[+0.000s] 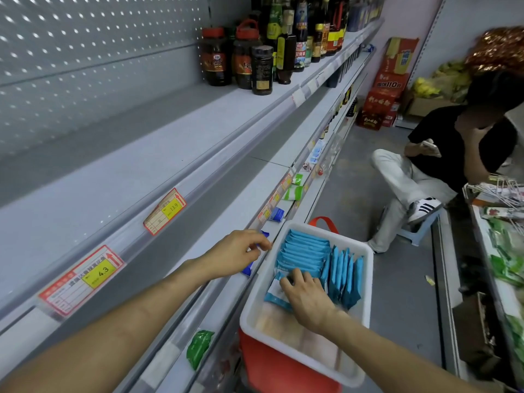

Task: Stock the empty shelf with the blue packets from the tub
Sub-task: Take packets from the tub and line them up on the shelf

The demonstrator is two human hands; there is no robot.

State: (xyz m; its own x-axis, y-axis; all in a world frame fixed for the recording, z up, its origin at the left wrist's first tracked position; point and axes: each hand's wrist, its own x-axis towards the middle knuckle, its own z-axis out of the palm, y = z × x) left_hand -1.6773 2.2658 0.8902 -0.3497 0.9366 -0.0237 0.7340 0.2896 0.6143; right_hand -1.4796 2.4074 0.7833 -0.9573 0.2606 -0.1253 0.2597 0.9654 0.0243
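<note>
Lower centre: right hand (307,296) closing on flat-lying blue packets (304,255) in tub (365,282); left hand (236,255) apparently pinches one packet, shelf (215,219) directly left.

on the shelf rail above my left arm, the near price tag (82,280) reads 4.3 on its yellow patch. the next price tag (165,211) along the rail reads 13.9. a red carton (390,84) stacked at the aisle's far end shows 110. the bottle labels are too blurred to read.
</note>
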